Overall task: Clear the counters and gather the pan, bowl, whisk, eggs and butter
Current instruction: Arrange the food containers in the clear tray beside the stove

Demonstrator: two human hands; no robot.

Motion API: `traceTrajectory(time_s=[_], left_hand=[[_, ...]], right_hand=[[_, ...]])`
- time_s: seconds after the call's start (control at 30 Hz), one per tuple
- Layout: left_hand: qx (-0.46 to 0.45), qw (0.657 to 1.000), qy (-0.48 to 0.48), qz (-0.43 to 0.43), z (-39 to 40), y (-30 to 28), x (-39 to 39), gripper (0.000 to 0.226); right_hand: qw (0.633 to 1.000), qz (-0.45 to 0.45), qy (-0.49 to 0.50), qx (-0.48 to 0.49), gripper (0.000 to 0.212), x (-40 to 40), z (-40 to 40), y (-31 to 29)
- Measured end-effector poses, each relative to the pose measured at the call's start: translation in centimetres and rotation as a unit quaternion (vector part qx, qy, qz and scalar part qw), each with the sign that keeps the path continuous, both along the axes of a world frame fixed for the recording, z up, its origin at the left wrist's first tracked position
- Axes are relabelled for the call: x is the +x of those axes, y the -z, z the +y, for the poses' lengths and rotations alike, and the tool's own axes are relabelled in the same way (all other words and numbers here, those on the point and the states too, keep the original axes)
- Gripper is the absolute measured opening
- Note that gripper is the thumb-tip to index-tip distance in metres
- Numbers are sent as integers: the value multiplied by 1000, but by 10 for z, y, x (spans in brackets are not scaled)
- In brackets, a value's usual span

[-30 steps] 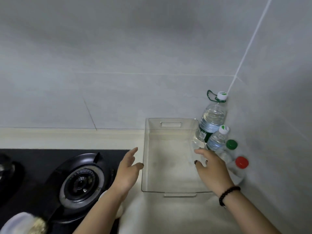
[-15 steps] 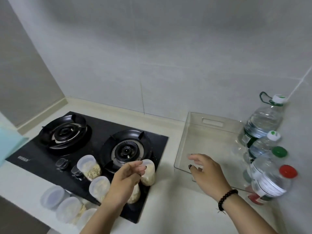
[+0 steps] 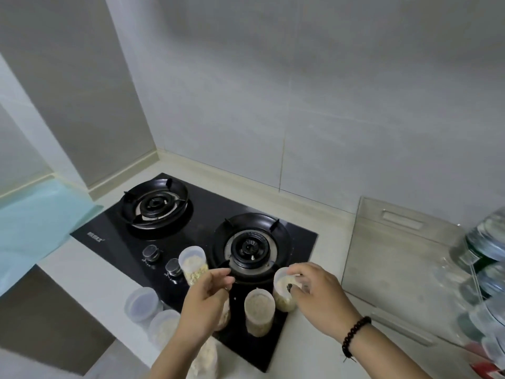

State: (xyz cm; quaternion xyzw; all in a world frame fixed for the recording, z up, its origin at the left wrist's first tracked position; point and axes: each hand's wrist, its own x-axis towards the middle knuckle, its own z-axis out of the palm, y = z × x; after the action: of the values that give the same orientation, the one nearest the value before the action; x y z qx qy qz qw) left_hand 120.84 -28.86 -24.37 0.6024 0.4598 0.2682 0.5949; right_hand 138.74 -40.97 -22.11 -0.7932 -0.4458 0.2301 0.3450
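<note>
Several clear plastic jars of pale grain stand along the front of a black gas hob [image 3: 297,236] and on the counter beside it. My right hand [image 3: 319,299] grips the rightmost jar [image 3: 282,298] by its lid, at the hob's front right corner. A second jar [image 3: 258,313] stands just left of it. My left hand [image 3: 206,302] hovers loosely curled over another jar [image 3: 225,317] that it mostly hides, and holds nothing. A further jar [image 3: 192,265] stands by the knobs.
An empty clear tray [image 3: 393,218] lies on the counter to the right, with water bottles [image 3: 487,242] beyond it. More jars [image 3: 140,303] stand at the front left. A pale blue sheet [image 3: 41,220] is at far left. Walls close the back.
The view has swung left from the tray to the hob. My right hand left the tray's edge and closed on a jar. My left hand stayed over the jars.
</note>
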Motion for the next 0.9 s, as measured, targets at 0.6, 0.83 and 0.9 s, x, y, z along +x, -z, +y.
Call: traceTrajectory(time_s=[0.6,0.83,0.9], left_hand=[[143,940,177,254,154,43,-16,71],[149,941,165,255,153,55,-14,71],[153,946,149,245,150,51,-15,71]], right_hand=[[996,38,58,-58,28,-41,98,27],[996,36,56,-59,28,-37,95,22],[996,32,47,-63,28,-36,88,20]])
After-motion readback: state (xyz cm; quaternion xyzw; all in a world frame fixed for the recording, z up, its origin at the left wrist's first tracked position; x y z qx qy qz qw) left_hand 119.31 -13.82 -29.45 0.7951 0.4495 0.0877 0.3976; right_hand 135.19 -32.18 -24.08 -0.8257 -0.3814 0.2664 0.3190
